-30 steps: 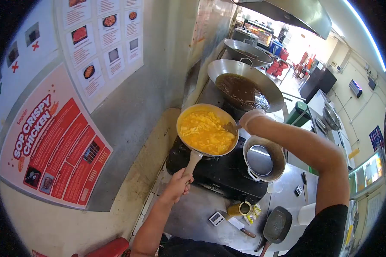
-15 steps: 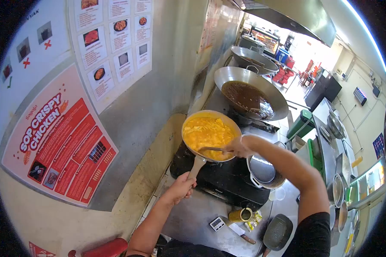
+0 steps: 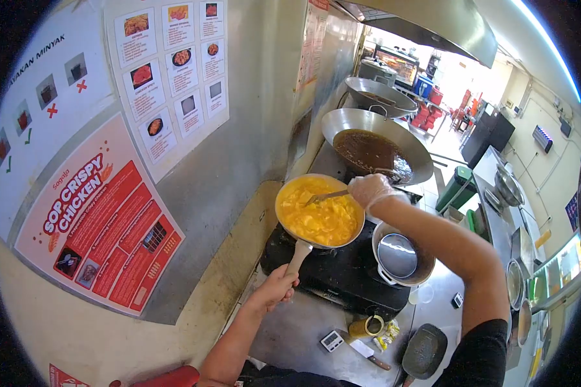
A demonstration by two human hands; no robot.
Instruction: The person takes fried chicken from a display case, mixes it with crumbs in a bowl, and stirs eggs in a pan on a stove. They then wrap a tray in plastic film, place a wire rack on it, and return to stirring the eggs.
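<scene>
My left hand (image 3: 277, 286) is wrapped round the pale handle of a frying pan (image 3: 298, 249). The pan sits over the near end of a black stove (image 3: 323, 279) and holds yellow, partly set scrambled egg (image 3: 323, 219). In a clear plastic glove, my right hand (image 3: 372, 191) grips a slim grey stirring utensil (image 3: 331, 195) above the pan's right rim. The utensil's far end dips into the egg, so its exact shape is hidden. Just right of the pan, a pot (image 3: 421, 274) with a round dark disc inside stands on the stove.
Beyond the stove is a large wok (image 3: 419, 151) of dark oil, with another wok (image 3: 403, 104) behind. Nearer lie a white timer (image 3: 332, 341), a knife (image 3: 370, 355), a yellowish can (image 3: 372, 325) and a small square pan (image 3: 426, 351). A posted wall (image 3: 239, 148) borders the left.
My right hand has moved up and away, drawing the utensil from the near rim toward the pan's far right side. The egg has shifted in the pan; my left hand keeps its hold.
</scene>
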